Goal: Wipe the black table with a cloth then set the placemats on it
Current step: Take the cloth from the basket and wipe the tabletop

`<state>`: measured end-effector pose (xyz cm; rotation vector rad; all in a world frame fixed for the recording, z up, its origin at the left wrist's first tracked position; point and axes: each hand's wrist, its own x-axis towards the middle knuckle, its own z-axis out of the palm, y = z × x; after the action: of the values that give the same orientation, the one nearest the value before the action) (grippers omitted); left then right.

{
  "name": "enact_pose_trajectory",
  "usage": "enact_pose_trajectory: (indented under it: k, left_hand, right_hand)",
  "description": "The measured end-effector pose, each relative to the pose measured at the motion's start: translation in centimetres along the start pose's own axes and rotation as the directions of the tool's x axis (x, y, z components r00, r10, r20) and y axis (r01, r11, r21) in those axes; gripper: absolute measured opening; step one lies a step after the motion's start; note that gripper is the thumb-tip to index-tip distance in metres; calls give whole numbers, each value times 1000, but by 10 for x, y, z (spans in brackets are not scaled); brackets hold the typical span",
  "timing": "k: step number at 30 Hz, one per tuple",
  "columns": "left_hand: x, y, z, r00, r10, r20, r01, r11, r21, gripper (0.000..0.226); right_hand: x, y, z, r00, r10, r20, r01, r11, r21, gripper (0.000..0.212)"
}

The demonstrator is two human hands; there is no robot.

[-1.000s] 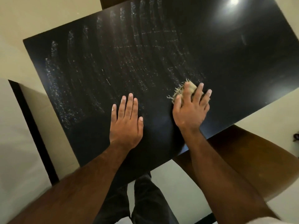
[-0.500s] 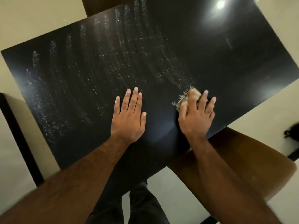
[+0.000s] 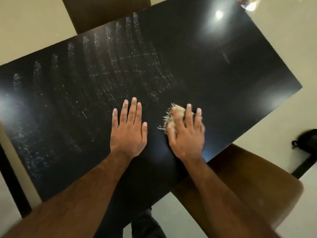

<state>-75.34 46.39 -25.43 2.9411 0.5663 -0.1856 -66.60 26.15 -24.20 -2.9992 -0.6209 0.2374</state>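
- Table (image 3: pixel 223 74): black and glossy, running from the near left to the far right; a lamp glare (image 3: pixel 218 14) shows at its far right end.
- Streaks (image 3: pixel 106 69): pale, parallel wipe marks cover the left and middle of the top. The right part shows none.
- Left hand (image 3: pixel 128 133): laid flat on the table near the near edge, fingers straight and together, holding nothing. It has stayed planted as a brace over the past second.
- Cloth (image 3: pixel 173 114): a small tan wad with a frayed fringe, lying on the table just right of the left hand, mostly under the right hand.
- Right hand (image 3: pixel 186 134): fingers spread and nearly straight over the cloth, pressing it to the surface rather than closing round it. Its edges are blurred. Compared with a second ago it has drawn leftward, nearer the left hand, so the gap between the two has narrowed.
- Meaning: this reads as a sideways wiping stroke under way, near the near edge. Wiping is probably well along, but the right part likely remains to be done.
- Chair (image 3: pixel 240 177): brown, near right, tucked partly beneath the table corner.
- Bag (image 3: pixel 307 143): dark, on the floor at the far right.
- Placemats: none in view, so the second step is not yet begun.
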Motion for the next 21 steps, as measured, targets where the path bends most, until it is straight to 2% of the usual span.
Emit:
enact_pose_trajectory:
  k: [4, 8, 11, 15, 18, 21]
  left_hand:
    - [2, 0, 2, 1000, -2, 3, 2, 1000, -3, 73]
    - [3, 1, 0, 1000, -5, 10, 5, 1000, -28, 74]
    - [1, 0, -2, 1000, 1, 17, -1, 1000, -15, 74]
    - [-2, -3, -4, 1000, 11, -10, -12, 999, -33, 74]
    - [-1, -5, -3, 1000, 25, -4, -25, 999, -38, 73]
    - [7, -21, -7, 998, 62, 17, -62, 998, -13, 74]
  right_hand:
    - [45, 24, -4, 975, 210, -78, -209, 978, 22, 67]
    - [113, -7, -2, 964, 227, -141, -222, 974, 52, 65]
    - [124, -56, 2, 970, 153, -190, -145, 988, 56, 63]
    - [78, -91, 8, 988, -111, -109, 115, 993, 28, 66]
    - [42, -69, 9, 988, -131, -76, 133, 991, 18, 68]
    - [35, -33, 4, 996, -67, -65, 65, 998, -26, 69]
